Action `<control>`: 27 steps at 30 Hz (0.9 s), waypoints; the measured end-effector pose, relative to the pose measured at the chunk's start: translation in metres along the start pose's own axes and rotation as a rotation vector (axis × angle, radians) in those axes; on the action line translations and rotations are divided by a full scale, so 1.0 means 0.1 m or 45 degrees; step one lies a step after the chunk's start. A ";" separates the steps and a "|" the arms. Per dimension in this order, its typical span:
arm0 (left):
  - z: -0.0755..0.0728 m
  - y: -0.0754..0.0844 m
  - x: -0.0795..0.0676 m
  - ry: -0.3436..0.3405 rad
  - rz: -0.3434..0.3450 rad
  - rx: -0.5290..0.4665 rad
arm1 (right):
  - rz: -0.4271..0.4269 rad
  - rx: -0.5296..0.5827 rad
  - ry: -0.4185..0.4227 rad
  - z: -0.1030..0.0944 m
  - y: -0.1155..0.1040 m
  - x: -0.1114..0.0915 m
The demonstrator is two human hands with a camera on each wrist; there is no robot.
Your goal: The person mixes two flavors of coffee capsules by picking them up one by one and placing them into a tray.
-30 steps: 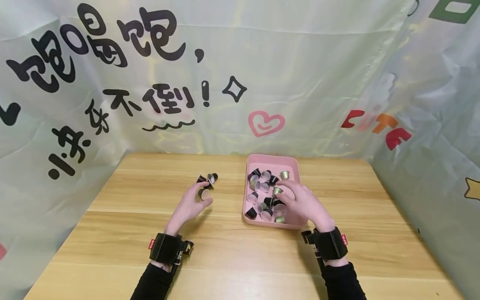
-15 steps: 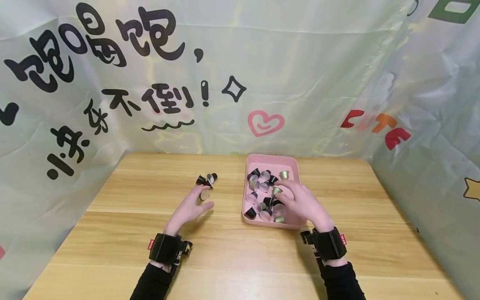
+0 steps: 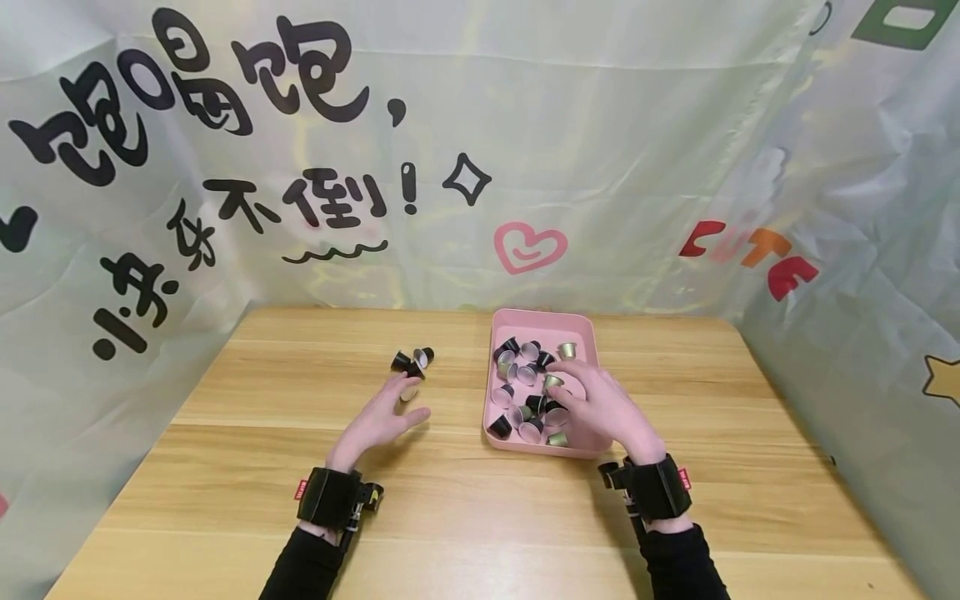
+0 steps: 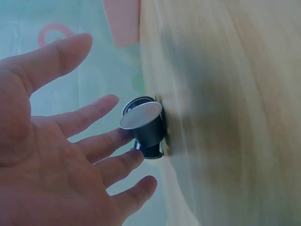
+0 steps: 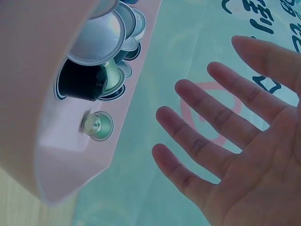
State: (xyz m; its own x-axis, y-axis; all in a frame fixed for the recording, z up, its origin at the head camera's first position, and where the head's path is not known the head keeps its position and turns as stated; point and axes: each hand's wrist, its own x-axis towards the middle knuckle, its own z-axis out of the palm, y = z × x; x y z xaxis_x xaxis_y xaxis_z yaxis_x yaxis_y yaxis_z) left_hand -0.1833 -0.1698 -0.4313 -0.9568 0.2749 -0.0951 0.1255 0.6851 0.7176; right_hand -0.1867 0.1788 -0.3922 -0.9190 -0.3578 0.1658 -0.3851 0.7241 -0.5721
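Note:
My left hand (image 3: 381, 419) hovers with spread fingers beside a small group of coffee capsules (image 3: 401, 362) on the table. In the left wrist view, a dark capsule with a pale lid (image 4: 142, 116) stands just past my fingertips, others behind it. My right hand (image 3: 603, 406) is held over the right side of a pink tray (image 3: 546, 317), fingers extended and holding nothing. Several black, green and silvery coffee capsules (image 3: 527, 373) lie scattered in that tray. A pale green capsule (image 5: 98, 125) sits apart near the tray's wall in the right wrist view.
The wooden table (image 3: 465, 517) reaches back to a printed fabric backdrop (image 3: 615, 150), which also encloses both sides. Black straps with small cameras (image 3: 330, 497) are on both wrists. The tray's raised rim borders the capsules inside it.
My left hand has drawn slightly back toward me, its thumb spreading wider from the fingers. The right hand holds nearly the same place over the tray.

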 end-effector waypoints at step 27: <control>0.01 0.00 -0.01 -0.010 -0.026 0.006 | -0.098 0.029 -0.065 0.08 0.00 0.02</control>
State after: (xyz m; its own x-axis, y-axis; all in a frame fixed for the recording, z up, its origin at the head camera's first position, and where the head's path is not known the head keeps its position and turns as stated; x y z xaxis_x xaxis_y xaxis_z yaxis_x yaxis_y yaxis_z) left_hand -0.1816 -0.1693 -0.4315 -0.9571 0.2658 -0.1152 0.1069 0.6937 0.7123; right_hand -0.1882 0.1737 -0.3981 -0.8811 -0.4417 0.1688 -0.4516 0.6803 -0.5773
